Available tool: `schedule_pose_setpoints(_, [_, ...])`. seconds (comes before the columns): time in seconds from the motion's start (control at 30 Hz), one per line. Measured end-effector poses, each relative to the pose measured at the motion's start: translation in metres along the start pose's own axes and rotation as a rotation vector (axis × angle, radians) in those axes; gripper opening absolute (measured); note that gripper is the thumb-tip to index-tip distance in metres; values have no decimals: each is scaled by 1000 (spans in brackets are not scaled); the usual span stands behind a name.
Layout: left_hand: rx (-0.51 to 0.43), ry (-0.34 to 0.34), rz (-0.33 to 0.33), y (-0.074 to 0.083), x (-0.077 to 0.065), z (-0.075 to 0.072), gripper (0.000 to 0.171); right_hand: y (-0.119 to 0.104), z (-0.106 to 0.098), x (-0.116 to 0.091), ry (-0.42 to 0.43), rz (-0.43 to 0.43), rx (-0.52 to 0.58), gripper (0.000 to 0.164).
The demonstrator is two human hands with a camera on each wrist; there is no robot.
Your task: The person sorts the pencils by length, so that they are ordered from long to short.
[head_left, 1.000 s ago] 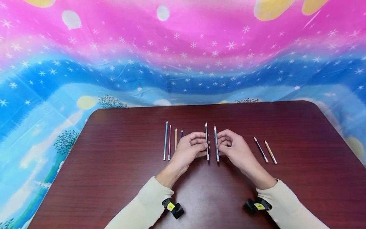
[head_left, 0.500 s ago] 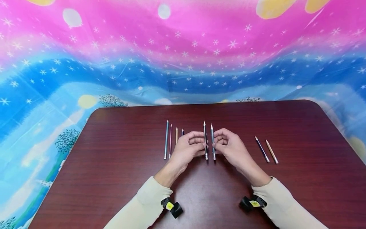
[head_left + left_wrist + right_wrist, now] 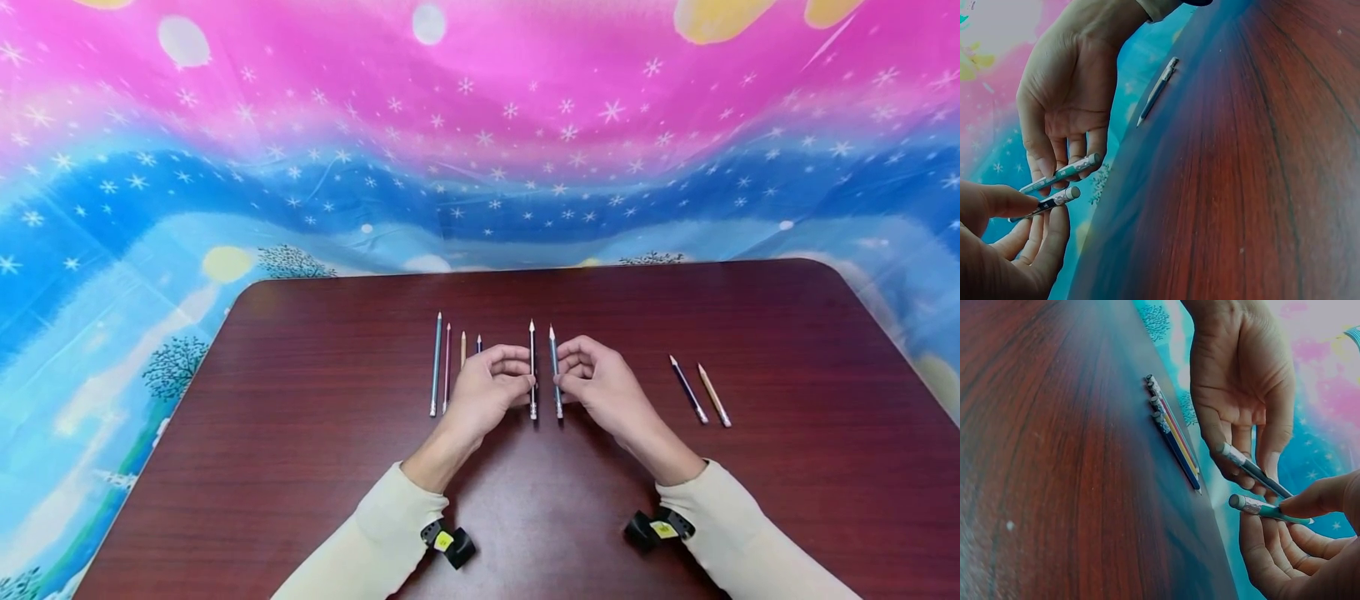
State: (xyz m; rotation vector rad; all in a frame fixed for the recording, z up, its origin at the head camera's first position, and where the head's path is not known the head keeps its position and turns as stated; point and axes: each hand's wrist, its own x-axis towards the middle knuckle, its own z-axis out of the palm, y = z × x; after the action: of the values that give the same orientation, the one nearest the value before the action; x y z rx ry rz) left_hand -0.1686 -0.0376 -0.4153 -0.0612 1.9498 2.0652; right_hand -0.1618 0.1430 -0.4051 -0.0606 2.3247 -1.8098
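Note:
My left hand (image 3: 486, 390) pinches a black pencil (image 3: 532, 354) between thumb and fingers. Facing it, my right hand (image 3: 602, 385) pinches a teal pencil (image 3: 554, 358) in the same way. Both pencils stand side by side, tips away from me and eraser ends toward me, with a narrow gap between them. In the left wrist view the black pencil (image 3: 1059, 200) and the teal pencil (image 3: 1067, 173) appear above the table, close to parallel. The right wrist view shows the eraser ends of the teal pencil (image 3: 1250, 505) and black pencil (image 3: 1241, 460).
Left of my left hand lie a teal pencil (image 3: 436, 367), a maroon pencil (image 3: 447, 362), a yellow pencil (image 3: 463, 343) and a dark blue pencil (image 3: 479, 341), some partly hidden. On the right lie another dark blue pencil (image 3: 687, 388) and yellow pencil (image 3: 713, 395) on the brown table (image 3: 810, 400).
My right hand has moved left with the teal pencil, and the black pencil has shifted slightly left. Their gap narrowed, then widened a little. The pencils on the table stay put.

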Motion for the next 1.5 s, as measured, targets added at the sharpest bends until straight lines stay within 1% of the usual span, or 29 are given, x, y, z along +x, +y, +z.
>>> schedule_pose_setpoints(0.1, [41,18,7,0,0,-4,36,0,0,1,0,1,-6,27])
schedule_pose_setpoints(0.3, [156,84,14,-1,-1,-15,38,3,3,2,-9,8,-16,26])
schedule_pose_setpoints(0.5, [320,98,29,1,0,-20,36,4,5,5,-4,7,-41,28])
schedule_pose_setpoints(0.6, [382,104,30,2,1,-21,35,4,6,5,-8,14,-43,28])
schedule_pose_setpoints(0.67, [436,119,37,2,2,-22,34,3,7,6,-13,18,-40,28])
schedule_pose_setpoints(0.83, [602,176,81,2,3,-21,34,3,8,7,-19,26,-36,27])
schedule_pose_setpoints(0.9, [645,190,92,2,2,-20,35,3,8,7,-19,31,-39,27])
schedule_pose_setpoints(1.0, [683,195,101,2,2,-19,37,4,9,7,-19,36,-43,27])
schedule_pose_setpoints(1.3, [716,178,127,2,3,-21,43,6,9,7,-25,25,-52,28])
schedule_pose_setpoints(1.37, [726,159,136,1,3,-22,41,6,10,7,-25,23,-54,29])
schedule_pose_setpoints(1.5, [761,121,157,0,4,-23,31,6,10,8,-23,23,-59,29])
